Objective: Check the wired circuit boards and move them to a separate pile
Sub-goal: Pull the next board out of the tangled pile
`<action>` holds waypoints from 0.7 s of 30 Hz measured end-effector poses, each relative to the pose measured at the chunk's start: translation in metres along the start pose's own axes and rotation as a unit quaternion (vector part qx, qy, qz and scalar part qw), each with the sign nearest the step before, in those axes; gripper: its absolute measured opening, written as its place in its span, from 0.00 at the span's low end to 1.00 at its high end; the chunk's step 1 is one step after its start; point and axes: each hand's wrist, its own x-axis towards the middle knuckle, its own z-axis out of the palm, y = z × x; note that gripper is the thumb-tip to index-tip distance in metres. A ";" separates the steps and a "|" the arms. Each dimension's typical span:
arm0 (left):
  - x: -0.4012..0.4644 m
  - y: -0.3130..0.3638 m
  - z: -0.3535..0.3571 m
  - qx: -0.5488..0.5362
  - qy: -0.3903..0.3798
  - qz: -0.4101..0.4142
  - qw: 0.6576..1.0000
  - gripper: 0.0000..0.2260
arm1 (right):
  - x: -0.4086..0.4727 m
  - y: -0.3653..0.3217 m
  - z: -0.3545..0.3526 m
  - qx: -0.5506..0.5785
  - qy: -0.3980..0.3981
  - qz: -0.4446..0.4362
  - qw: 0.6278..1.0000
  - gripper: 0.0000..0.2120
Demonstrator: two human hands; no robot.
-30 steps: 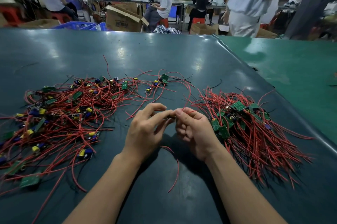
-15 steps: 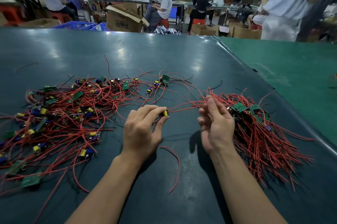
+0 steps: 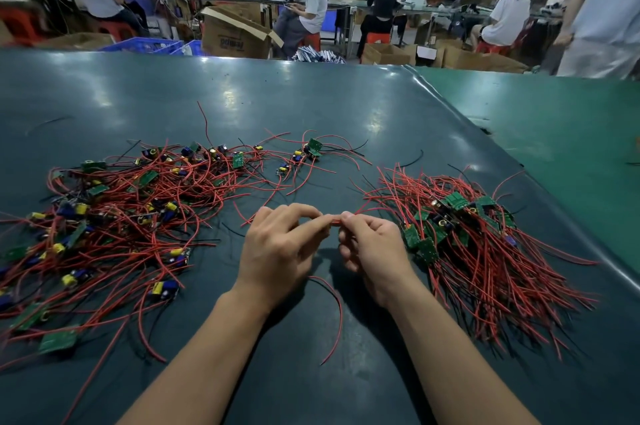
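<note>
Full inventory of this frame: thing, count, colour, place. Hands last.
loose pile of wired boards: one, too tangled to count boards, red wires with green boards and blue and yellow parts, table left
neat pile of wired boards: one, red wires, green boards, table right
stray boards: a few, green, behind the hands
loose red wire: one, between the forearms
table: one, dark teal
cardboard box: one open, brown, beyond the table
seated people: several, background benches
left hand: pinching a red wire
right hand: pinching the same wire
</note>
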 end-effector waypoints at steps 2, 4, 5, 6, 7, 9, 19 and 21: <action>0.000 0.001 0.000 -0.015 -0.007 -0.005 1.000 0.08 | 0.001 0.000 0.001 0.008 0.004 -0.014 1.000 0.13; 0.000 0.002 0.000 -0.020 -0.009 -0.015 1.000 0.07 | 0.003 0.000 0.001 0.021 0.019 -0.024 0.999 0.12; 0.001 0.002 0.000 -0.019 -0.006 -0.022 1.000 0.07 | 0.004 -0.001 -0.001 0.029 0.035 -0.031 0.998 0.12; 0.001 0.002 0.000 -0.018 -0.003 -0.030 0.999 0.06 | 0.005 -0.002 -0.003 0.038 0.055 -0.040 0.997 0.12; 0.001 0.002 -0.001 -0.018 -0.001 -0.034 0.999 0.05 | 0.007 -0.002 -0.005 0.046 0.076 -0.052 0.995 0.12; 0.000 0.001 -0.001 -0.017 0.001 -0.026 1.000 0.05 | 0.008 -0.005 -0.006 0.065 0.113 -0.077 0.989 0.13; -0.001 -0.003 -0.004 -0.037 0.005 0.002 0.999 0.06 | 0.010 -0.012 -0.009 0.230 0.097 -0.028 0.968 0.16; -0.001 -0.005 -0.005 -0.033 0.009 -0.001 0.999 0.06 | 0.009 -0.013 -0.010 0.240 0.088 -0.023 0.966 0.16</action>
